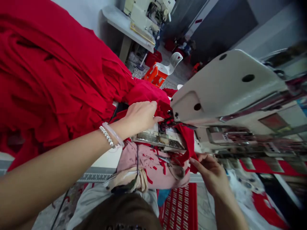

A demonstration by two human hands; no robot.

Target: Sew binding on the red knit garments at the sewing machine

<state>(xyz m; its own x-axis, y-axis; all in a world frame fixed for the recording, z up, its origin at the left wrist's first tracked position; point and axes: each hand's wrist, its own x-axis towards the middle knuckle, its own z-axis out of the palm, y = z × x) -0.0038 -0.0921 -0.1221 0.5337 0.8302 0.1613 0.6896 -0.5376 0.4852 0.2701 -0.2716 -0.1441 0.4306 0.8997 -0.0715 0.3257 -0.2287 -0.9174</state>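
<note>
A white industrial sewing machine (230, 86) reaches in from the right, its needle area above a metal plate (159, 138). Left of the needle, my left hand (142, 115) is closed on red fabric (150, 92), fingers curled and partly hidden in it. A narrow red fabric strip (189, 137) hangs from the machine toward me. My right hand (211, 172) pinches the strip's lower end between thumb and fingers. Scissors (165, 158) lie beside it on a pink cloth (148, 163) scattered with red scraps.
A big heap of red fabric (59, 64) fills the left side. Below the table edge stands a red plastic basket (178, 207). Behind are a white chair (171, 65), an orange stool (155, 75) and another sewing machine (141, 16). Plastic bags (240, 198) lie at lower right.
</note>
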